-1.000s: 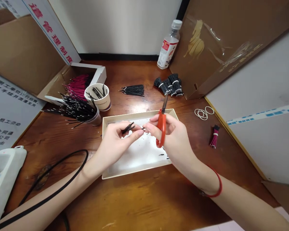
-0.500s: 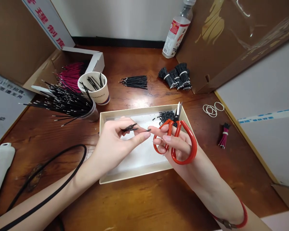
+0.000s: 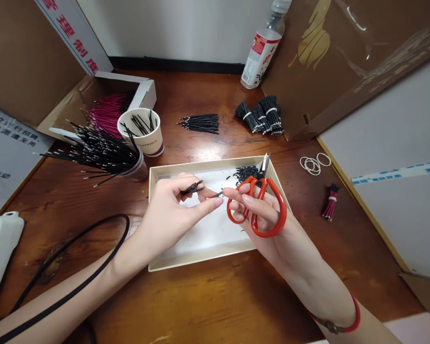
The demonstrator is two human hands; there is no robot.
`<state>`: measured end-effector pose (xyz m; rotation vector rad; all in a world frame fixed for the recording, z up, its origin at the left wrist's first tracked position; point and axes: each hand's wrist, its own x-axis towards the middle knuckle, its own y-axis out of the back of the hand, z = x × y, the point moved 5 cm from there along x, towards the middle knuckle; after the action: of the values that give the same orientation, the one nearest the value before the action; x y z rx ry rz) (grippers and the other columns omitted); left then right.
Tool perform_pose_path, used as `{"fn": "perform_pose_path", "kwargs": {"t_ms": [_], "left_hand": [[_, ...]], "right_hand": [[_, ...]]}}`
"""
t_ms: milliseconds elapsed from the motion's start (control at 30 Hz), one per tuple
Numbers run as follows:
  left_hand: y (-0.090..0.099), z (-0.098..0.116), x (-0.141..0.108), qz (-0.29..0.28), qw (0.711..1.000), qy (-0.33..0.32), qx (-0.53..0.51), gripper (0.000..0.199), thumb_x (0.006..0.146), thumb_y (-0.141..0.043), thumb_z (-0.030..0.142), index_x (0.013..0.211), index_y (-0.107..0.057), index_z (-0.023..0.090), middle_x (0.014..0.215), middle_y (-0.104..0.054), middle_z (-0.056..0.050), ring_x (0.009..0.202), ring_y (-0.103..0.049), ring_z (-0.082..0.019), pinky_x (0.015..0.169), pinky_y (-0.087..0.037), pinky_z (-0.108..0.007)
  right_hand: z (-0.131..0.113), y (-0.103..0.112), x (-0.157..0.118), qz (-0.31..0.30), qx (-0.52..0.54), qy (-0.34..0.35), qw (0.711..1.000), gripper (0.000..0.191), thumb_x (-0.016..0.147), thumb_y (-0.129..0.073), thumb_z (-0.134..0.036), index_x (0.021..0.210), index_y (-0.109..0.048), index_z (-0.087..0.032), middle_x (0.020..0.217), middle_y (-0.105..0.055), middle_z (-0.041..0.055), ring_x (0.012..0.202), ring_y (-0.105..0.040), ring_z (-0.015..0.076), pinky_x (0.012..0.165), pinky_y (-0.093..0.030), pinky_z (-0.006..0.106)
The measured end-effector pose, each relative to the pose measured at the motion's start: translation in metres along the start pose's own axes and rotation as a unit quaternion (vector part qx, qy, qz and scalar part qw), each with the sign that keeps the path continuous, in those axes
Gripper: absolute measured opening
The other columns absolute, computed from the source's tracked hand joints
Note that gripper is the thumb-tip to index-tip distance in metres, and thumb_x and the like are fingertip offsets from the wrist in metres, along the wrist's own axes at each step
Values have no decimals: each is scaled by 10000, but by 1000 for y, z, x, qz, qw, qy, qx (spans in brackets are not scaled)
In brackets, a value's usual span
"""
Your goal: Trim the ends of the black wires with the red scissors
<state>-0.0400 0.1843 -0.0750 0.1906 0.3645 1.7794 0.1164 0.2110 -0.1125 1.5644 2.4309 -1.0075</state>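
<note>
Head view: left fingers [image 3: 205, 208] pinch wires [image 3: 191, 189], right fingers [image 3: 260, 207] grip scissors [image 3: 282, 203]; tray [image 3: 200, 239] beneath, cup [image 3: 148, 143] and bottle [image 3: 261, 56] beyond.

Scissors handles [image 3: 284, 210] are finished in glossy plastic; table [image 3: 208, 298] is surfaced w/ glossy brn. wood; bottle [image 3: 262, 57] nr. its back edge is made of clear plastic.

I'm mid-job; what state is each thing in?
Left hand: pinching one wire, clutching a bunch
Right hand: holding scissors
Scissors: handles spread
Shallow box: open, holding scraps
Bottle: standing, capped
Paper cup: uncovered, partly filled
Plastic cup: crammed full
Carton: open
Black pile: unbanded, flat
Black bundles: banded
Pink-black bundle: banded
Rubber bands: loose
</note>
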Motion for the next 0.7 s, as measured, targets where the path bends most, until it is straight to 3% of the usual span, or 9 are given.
{"fn": "perform_pose_path", "kwargs": {"t_ms": [100,233,300,433,533,633,700], "left_hand": [[0,-1,0,-1,1000,3,-1,159,659,-751,286,587,-659,177,589,-613,-3,603,-526,-148,585,-385,-293],[-1,-1,1,-10,1000,0,1,146,669,-743,287,605,-671,177,603,-621,-3,602,-515,-142,579,-367,-283],[-1,-1,1,-12,1000,-8,10,151,663,-745,279,592,-664,172,593,-615,-1,588,-499,-131,572,-356,-271],[-2,0,0,-25,998,-32,39,196,691,-728,307,575,-658,164,566,-597,1,553,-448,-115,542,-315,-255],[-4,0,0,-34,998,-40,47,210,696,-725,317,576,-653,161,561,-600,1,547,-442,-116,538,-314,-252],[-3,-3,1,-30,998,-26,38,190,714,-721,344,744,-705,158,658,-655,-19,612,-517,-143,587,-372,-261],[0,-8,3,-8,1000,-13,9,270,783,-655,385,904,-706,149,840,-708,-63,750,-593,-181,675,-426,-284]], "right_hand": [[-4,4,0,48,-63,22,997,332,631,-812,-353,805,-573,-203,746,-665,17,624,-602,137,595,-498,282],[-12,7,1,83,-214,50,972,434,499,-884,-349,661,-513,-193,533,-519,-54,456,-484,98,441,-399,239],[-16,4,4,71,-252,85,961,399,560,-859,-360,645,-508,-190,537,-521,-52,469,-484,95,457,-409,238],[-24,-9,7,22,-298,180,937,239,703,-775,-286,751,-560,-193,750,-657,4,698,-620,147,664,-497,283],[-32,-14,5,-19,-343,164,925,177,733,-736,-230,751,-562,-202,759,-668,12,725,-628,161,683,-494,299],[-59,-9,11,-37,-357,131,924,201,692,-754,-199,667,-555,-185,646,-636,7,601,-593,142,578,-475,278],[-84,-2,25,3,-352,141,926,194,702,-749,-184,684,-557,-173,638,-607,-11,551,-542,101,537,-442,245]]}}
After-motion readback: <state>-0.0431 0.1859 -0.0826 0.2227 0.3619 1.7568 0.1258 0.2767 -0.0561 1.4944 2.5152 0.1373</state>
